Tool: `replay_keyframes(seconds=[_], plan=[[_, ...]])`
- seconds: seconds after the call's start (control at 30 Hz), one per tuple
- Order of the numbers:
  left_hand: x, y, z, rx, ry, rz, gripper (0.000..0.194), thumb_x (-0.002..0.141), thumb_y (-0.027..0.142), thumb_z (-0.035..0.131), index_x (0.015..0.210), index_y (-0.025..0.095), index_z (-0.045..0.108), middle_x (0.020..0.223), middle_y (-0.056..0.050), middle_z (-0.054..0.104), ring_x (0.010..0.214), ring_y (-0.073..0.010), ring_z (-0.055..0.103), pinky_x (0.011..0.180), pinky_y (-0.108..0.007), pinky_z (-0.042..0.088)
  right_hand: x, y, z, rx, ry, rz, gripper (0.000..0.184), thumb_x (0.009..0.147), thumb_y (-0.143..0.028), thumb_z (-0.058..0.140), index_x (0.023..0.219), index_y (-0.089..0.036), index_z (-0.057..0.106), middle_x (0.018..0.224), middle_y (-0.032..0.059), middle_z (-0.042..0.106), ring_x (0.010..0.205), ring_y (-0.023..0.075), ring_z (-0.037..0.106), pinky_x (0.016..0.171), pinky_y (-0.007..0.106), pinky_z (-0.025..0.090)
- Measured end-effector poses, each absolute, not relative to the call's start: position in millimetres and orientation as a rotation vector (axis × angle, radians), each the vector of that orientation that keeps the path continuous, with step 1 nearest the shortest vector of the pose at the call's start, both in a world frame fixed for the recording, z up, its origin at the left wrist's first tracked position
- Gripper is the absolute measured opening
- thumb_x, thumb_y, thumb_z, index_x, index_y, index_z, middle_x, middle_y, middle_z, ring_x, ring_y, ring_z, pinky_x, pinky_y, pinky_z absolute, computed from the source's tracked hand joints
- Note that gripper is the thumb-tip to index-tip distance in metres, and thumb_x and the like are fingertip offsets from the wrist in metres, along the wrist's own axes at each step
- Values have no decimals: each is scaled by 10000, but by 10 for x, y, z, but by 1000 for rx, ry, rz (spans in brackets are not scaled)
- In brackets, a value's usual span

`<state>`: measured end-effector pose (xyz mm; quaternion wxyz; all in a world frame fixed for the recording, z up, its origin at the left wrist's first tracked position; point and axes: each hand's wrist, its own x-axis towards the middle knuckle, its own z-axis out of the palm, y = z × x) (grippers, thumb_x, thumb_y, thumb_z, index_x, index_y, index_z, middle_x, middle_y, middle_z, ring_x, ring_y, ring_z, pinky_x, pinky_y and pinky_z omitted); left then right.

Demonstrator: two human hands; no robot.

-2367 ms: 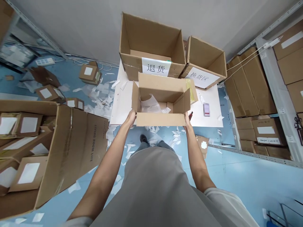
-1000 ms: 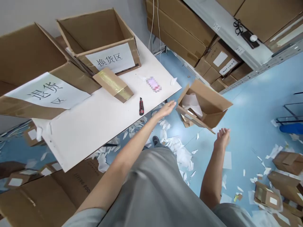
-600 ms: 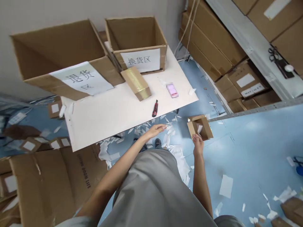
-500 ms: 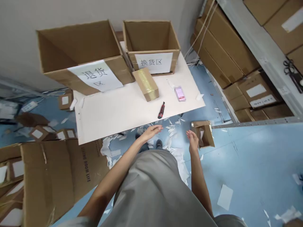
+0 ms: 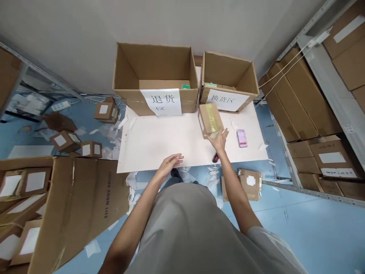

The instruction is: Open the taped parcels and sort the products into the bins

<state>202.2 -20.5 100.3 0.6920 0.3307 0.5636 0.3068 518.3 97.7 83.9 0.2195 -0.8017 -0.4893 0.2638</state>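
a: what was the right hand (image 5: 218,140) doing?

b: it was at the near end of a small brown cardboard box with yellowish tape (image 5: 211,116), thumb by one corner, fingers spread; i couldn't tell how firmly it gripped, or whether the box was raised off the white rectangular table (image 5: 154,139)

a: why that end?

b: probably because it faced the person; the left hand (image 5: 170,163) was loosely open at the table's front edge, with nothing in it

a: and the red-and-black cutter (image 5: 215,157)?

b: beside the right wrist, near the front edge, perhaps for easy reach

a: what about containers?

b: a large open brown cardboard box (image 5: 188,102) stood at the back, with brown cardboard and a green patch inside; a smaller open brown cardboard box (image 5: 228,69) beside it held something pale green. their white handwritten paper sheets (image 5: 161,102) faced forward, presumably to be read from there

a: anything on the left?

b: a big printed brown carton (image 5: 88,186), filled with white-labelled brown boxes (image 5: 35,180)
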Motion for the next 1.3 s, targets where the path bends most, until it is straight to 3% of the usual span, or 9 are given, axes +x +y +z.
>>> replay_keyframes(seconds=[0.2, 0.43, 0.53, 0.67, 0.77, 0.9, 1.07, 1.17, 1.3], plan=[[1674, 206, 1060, 814, 1171, 660, 805, 820, 809, 901, 1350, 210, 819, 1529, -206, 798, 1440, -416, 757, 1329, -586, 519, 4985, 1803, 870, -2585, -1233, 907, 1653, 703, -721, 1043, 1890, -65, 98, 1931, 402, -147, 1821, 541, -25, 1418, 777, 206], [1400, 372, 900, 760, 1160, 685, 771, 812, 792, 901, 1327, 224, 823, 1513, -196, 808, 1434, -414, 761, 1328, -592, 521, 5072, 1597, 696, -2484, -1398, 689, 1418, 748, -635, 968, 1820, -18, 274, 1810, 393, 306, 1677, 572, 290, 1391, 704, 274], [1292, 437, 758, 760, 1226, 716, 812, 809, 800, 881, 1363, 211, 802, 1523, -207, 799, 1432, -418, 761, 1317, -586, 526, 5072, 1330, 632, -2309, -1721, 651, 1376, 740, -620, 970, 1801, -23, 328, 1756, 363, 393, 1636, 566, 344, 1394, 732, 263], [1180, 579, 525, 807, 1418, 729, 960, 803, 637, 893, 1606, 172, 651, 1733, -272, 624, 1550, -442, 674, 1313, -572, 518, 4977, 993, 559, -1922, -2190, 794, 1397, 733, -613, 1010, 1850, -114, 336, 1873, 334, 297, 1746, 579, 240, 1427, 753, 251], [1172, 630, 352, 915, 1506, 645, 1174, 668, 398, 952, 1735, 172, 517, 1889, -288, 403, 1709, -481, 489, 1354, -571, 463, 4859, 868, 526, -1687, -2480, 971, 1372, 770, -483, 1022, 1888, -145, 301, 1955, 312, 176, 1829, 545, 120, 1455, 719, 248], [1228, 497, 168, 1005, 1356, 588, 1280, 581, 315, 922, 1774, 176, 480, 1821, -236, 536, 1676, -465, 526, 1372, -553, 445, 4785, 814, 461, -1521, -2626, 1033, 1362, 817, -373, 1010, 1918, -172, 233, 1995, 265, 83, 1869, 473, 48, 1495, 644, 204], [1290, 271, -6, 974, 1381, 649, 1257, 630, 348, 886, 1801, 201, 455, 1795, -208, 571, 1595, -426, 614, 1329, -542, 498, 4987, 559, 184, -1709, -2153, 1123, 1588, 818, -626, 1017, 1926, -124, -3, 1994, 276, -11, 1878, 437, -3, 1516, 632, 164], [1341, 258, -139, 985, 1425, 640, 1165, 608, 329, 909, 1713, 197, 562, 1697, -189, 668, 1556, -432, 639, 1286, -545, 544, 5086, 281, -53, -1829, -1738, 1311, 1619, 767, -768, 995, 1931, -139, 61, 1976, 277, 182, 1851, 459, 202, 1504, 635, 229], [1428, 301, -293, 969, 1558, 591, 948, 589, 337, 947, 1492, 155, 721, 1468, -173, 815, 1438, -462, 711, 1289, -603, 541, 4993, 10, -273, -1727, -1517, 1450, 1126, 936, -743, 816, 1857, -232, 416, 1812, 185, 573, 1674, 406, 548, 1402, 611, 440]])
